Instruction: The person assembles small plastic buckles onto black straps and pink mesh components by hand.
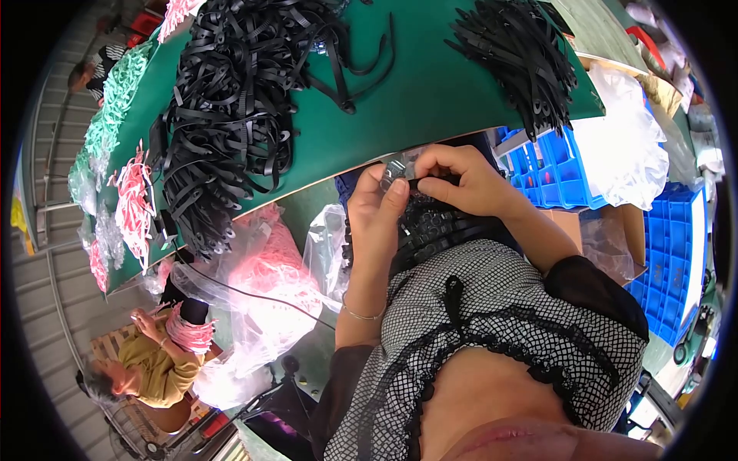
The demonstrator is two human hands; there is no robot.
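My left hand (374, 207) is closed, pinching a small shiny buckle-like piece (395, 169) between thumb and fingers. Close beside it, my right hand (469, 184) is closed too, its thumb and forefinger pressed on the end of a black strap (415, 185). The two hands nearly meet just in front of the table edge; whether the strap passes through the piece cannot be made out. Below them, several more black straps with shiny pieces (430, 224) lie across my lap.
On the green table (407, 100) lie a large heap of black straps (231, 100) and a smaller bundle (523, 61). Blue crates (546, 173) and a cardboard box (634, 234) stand at right. Bagged pink straps (269, 269) are at left, near a seated person (157, 361).
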